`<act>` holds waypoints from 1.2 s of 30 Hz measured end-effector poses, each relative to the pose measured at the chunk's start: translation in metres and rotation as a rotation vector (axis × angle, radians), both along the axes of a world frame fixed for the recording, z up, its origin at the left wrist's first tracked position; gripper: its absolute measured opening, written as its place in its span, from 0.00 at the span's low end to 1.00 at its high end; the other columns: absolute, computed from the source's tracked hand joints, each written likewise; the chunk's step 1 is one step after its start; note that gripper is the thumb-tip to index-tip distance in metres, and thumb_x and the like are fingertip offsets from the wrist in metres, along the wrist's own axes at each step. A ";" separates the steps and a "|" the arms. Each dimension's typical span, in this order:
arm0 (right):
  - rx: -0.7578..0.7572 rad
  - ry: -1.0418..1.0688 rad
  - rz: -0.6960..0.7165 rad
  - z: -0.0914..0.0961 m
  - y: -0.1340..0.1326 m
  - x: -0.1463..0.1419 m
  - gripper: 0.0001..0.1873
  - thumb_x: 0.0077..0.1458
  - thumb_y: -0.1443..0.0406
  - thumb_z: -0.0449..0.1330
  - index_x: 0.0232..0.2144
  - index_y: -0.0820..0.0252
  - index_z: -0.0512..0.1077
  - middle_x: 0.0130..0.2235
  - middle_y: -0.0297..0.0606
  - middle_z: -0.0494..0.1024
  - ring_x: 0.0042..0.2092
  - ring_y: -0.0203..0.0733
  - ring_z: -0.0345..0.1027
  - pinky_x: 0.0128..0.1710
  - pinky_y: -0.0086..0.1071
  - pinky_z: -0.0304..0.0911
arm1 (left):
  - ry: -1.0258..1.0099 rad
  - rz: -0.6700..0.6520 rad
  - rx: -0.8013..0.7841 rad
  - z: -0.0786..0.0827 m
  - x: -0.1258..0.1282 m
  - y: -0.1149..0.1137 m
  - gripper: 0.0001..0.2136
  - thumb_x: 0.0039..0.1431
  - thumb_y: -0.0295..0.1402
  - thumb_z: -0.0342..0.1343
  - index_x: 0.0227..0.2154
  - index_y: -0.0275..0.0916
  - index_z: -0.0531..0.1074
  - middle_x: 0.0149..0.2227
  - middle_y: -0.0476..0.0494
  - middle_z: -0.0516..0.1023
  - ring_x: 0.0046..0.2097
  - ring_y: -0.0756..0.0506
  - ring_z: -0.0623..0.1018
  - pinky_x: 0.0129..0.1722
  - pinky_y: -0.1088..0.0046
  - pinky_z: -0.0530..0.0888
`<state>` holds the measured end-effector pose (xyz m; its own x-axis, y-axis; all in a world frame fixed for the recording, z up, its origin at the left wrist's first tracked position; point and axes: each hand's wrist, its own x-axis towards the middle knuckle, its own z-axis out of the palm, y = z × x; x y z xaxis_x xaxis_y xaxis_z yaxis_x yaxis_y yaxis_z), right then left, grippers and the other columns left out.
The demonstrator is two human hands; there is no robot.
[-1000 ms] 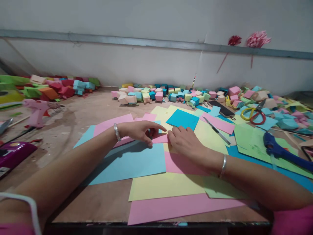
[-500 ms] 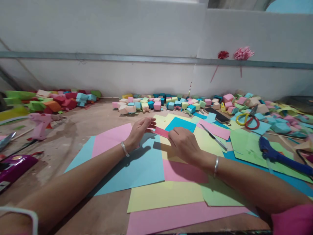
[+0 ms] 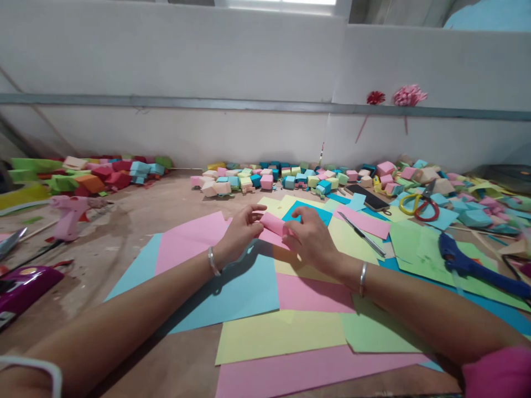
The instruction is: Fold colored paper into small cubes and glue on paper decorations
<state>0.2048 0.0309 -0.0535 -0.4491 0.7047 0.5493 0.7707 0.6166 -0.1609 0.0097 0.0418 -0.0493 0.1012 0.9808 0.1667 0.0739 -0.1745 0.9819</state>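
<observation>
Between my two hands is a pink paper strip (image 3: 272,223), bent along its length and held just above the coloured sheets. My left hand (image 3: 241,229) pinches its left end between thumb and fingers. On its right end, my right hand (image 3: 311,237) has its thumb and fingers closed, with the index finger curled above. Under my left hand lies a light blue sheet (image 3: 232,298), with a pink sheet (image 3: 186,237) partly beside it. A dark blue sheet (image 3: 301,210) shows behind the strip. Right of my right hand rests a craft knife (image 3: 360,234).
Folded paper boxes (image 3: 265,181) line the wall. On the right are scissors (image 3: 420,207), a phone (image 3: 367,197) and a blue glue gun (image 3: 477,268). A pink glue gun (image 3: 68,215) and a purple device (image 3: 27,290) are on the left.
The pink strip has turned so that its wide face shows, with a fold in it. My right hand's fingers have opened out slightly around its end. The view has tilted up a little.
</observation>
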 end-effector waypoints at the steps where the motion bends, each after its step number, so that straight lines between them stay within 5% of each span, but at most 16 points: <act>1: -0.001 -0.011 0.003 0.000 0.002 0.001 0.08 0.57 0.63 0.59 0.32 0.63 0.75 0.43 0.45 0.72 0.44 0.45 0.62 0.42 0.34 0.57 | -0.004 0.003 0.003 0.000 0.000 0.000 0.21 0.46 0.25 0.57 0.46 0.37 0.65 0.33 0.48 0.72 0.33 0.50 0.72 0.27 0.78 0.66; 11: -0.257 0.253 0.072 -0.002 0.003 0.001 0.11 0.59 0.68 0.51 0.41 0.62 0.71 0.34 0.38 0.76 0.34 0.37 0.67 0.33 0.29 0.56 | 0.067 0.006 0.121 -0.002 -0.001 0.003 0.12 0.48 0.36 0.62 0.29 0.39 0.63 0.28 0.52 0.71 0.30 0.50 0.74 0.31 0.75 0.71; 18: -0.546 0.508 0.025 0.004 0.006 0.003 0.27 0.48 0.73 0.50 0.52 0.60 0.67 0.19 0.24 0.65 0.23 0.35 0.59 0.24 0.27 0.52 | 0.430 -0.017 0.212 -0.003 -0.009 0.007 0.08 0.52 0.31 0.55 0.32 0.35 0.76 0.31 0.44 0.79 0.31 0.47 0.76 0.30 0.73 0.71; 20: -0.625 0.523 0.066 0.004 0.007 0.003 0.26 0.46 0.73 0.50 0.48 0.58 0.71 0.21 0.26 0.69 0.24 0.34 0.61 0.25 0.27 0.53 | 0.553 -0.028 0.288 -0.004 -0.010 0.007 0.08 0.53 0.29 0.53 0.32 0.35 0.77 0.33 0.43 0.79 0.34 0.46 0.76 0.33 0.72 0.71; 24: -0.647 0.332 0.114 0.000 0.008 0.003 0.16 0.45 0.74 0.49 0.26 0.59 0.75 0.31 0.33 0.79 0.32 0.36 0.68 0.31 0.27 0.58 | 0.797 -0.126 0.443 -0.008 -0.009 0.007 0.09 0.53 0.23 0.51 0.30 0.37 0.77 0.36 0.42 0.78 0.39 0.46 0.75 0.39 0.71 0.70; 33: -0.390 -0.103 0.071 0.003 -0.007 0.006 0.08 0.56 0.69 0.52 0.27 0.60 0.69 0.28 0.38 0.69 0.31 0.39 0.59 0.27 0.30 0.47 | 1.191 -0.059 0.520 0.009 0.002 -0.005 0.04 0.58 0.29 0.55 0.31 0.33 0.73 0.35 0.37 0.73 0.37 0.41 0.72 0.35 0.67 0.66; 36: -0.409 -0.192 0.071 0.007 -0.013 0.007 0.07 0.56 0.68 0.53 0.31 0.58 0.72 0.30 0.38 0.69 0.30 0.38 0.59 0.26 0.30 0.47 | 1.259 -0.160 0.493 0.022 0.005 -0.015 0.09 0.58 0.28 0.54 0.23 0.34 0.72 0.29 0.42 0.71 0.31 0.45 0.71 0.29 0.70 0.63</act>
